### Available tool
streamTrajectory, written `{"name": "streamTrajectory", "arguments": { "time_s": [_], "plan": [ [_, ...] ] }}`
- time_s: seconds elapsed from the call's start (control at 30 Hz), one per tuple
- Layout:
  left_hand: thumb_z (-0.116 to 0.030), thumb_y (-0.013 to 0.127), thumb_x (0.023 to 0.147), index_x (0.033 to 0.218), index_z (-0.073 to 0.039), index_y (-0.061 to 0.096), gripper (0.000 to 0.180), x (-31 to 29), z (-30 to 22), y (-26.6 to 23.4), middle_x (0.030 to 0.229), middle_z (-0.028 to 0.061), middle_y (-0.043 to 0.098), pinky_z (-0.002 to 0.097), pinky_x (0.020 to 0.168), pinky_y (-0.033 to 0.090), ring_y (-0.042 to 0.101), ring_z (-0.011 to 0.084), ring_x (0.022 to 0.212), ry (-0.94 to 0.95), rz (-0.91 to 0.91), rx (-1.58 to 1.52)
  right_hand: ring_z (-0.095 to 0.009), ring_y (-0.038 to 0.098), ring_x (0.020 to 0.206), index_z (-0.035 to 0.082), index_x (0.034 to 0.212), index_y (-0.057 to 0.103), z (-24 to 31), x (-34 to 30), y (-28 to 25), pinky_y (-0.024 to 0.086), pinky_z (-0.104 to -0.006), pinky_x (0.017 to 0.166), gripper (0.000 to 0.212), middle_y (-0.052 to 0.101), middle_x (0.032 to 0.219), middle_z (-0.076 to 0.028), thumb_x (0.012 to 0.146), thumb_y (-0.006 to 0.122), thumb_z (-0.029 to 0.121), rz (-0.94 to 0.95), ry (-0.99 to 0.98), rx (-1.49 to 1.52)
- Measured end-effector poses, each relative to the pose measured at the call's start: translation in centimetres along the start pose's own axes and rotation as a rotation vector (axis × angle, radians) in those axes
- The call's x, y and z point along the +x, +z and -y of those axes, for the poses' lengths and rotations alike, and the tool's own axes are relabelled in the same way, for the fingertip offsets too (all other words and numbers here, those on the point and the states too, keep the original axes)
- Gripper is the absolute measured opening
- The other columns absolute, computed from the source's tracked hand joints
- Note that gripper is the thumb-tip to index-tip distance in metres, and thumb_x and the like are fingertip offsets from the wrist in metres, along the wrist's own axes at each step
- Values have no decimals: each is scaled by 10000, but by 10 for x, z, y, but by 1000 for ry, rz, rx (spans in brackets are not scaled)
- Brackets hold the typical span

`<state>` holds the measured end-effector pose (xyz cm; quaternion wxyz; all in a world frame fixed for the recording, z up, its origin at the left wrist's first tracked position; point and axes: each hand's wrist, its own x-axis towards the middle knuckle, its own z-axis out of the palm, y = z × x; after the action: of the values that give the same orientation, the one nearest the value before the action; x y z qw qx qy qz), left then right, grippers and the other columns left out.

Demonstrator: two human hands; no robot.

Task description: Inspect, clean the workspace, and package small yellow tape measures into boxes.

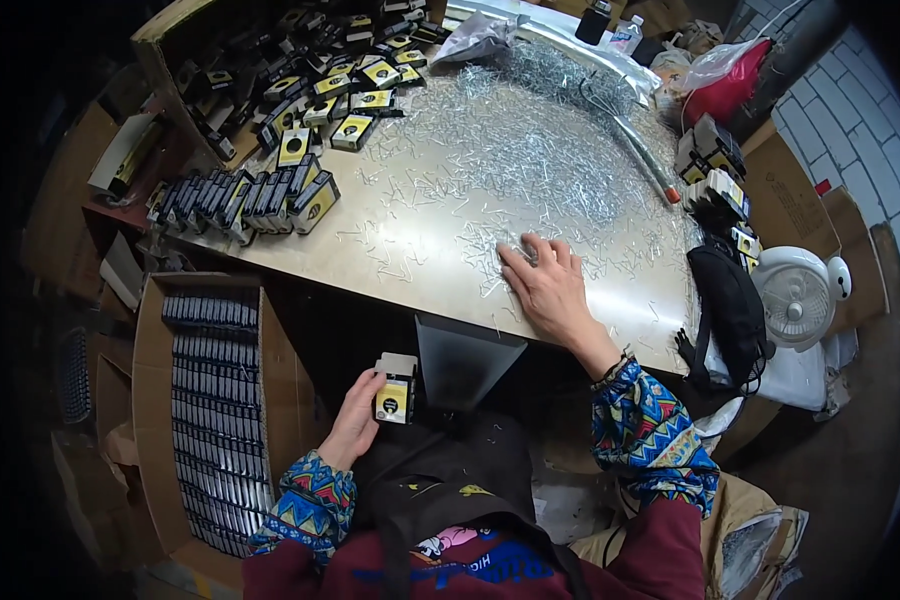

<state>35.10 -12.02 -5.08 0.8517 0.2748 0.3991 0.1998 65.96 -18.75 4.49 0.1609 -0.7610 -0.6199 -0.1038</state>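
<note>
My left hand (352, 418) grips a small black and yellow box (394, 402) over my lap, beside the table's front edge. The box's top flap stands up, opened. My right hand (548, 288) rests on the pale tabletop (300, 258), its fingers bent, apart and touching the loose metal pieces there. These thin, silvery, pin-like pieces (540, 150) spread across the table and heap up toward the back. Whether any lie beneath my right fingertips is hidden. Under the table edge, right of the held box, hangs a grey bin (465, 362).
Several black and yellow boxes stand in a row (315, 200) at the table's left; more lie jumbled behind. A carton (150, 400) packed with boxes stands at my left. A hand rake (642, 155) lies on the heap. At right are a black bag (720, 310) and white fan (795, 300).
</note>
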Motion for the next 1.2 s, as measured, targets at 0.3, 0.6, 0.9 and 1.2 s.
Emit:
{"name": "streamTrajectory", "arguments": {
  "time_s": [0.3,0.6,0.9,1.2],
  "plan": [
    [-120,518,932,1224,-32,541,306,5,34,5,1011,20,593,233,787,443,542,83,923,-78,47,573,-289,498,1024,136,1239,599,-8,-9,19,399,-395,861,335,560,1139,-118,932,578,271,-153,74,144],
    [-105,529,876,1151,1,579,298,5,51,23,978,33,601,243,792,425,530,99,892,-147,135,407,-305,506,1036,60,1245,605,-7,-12,19,419,-394,913,335,578,1143,-149,924,596,158,-104,-11,229],
    [-80,509,865,1072,-12,593,233,7,53,22,945,22,601,245,750,430,530,96,818,-212,93,413,-357,374,1369,-6,1292,539,16,0,27,312,-437,1123,363,443,1428,-220,986,512,187,6,148,524],
    [-75,497,876,992,-51,579,145,2,63,28,861,-5,568,216,663,408,507,66,770,-150,12,323,-397,381,1350,-73,1333,446,69,-13,38,319,-487,1112,437,434,1410,-266,981,497,181,-30,27,203]
  ]
}}
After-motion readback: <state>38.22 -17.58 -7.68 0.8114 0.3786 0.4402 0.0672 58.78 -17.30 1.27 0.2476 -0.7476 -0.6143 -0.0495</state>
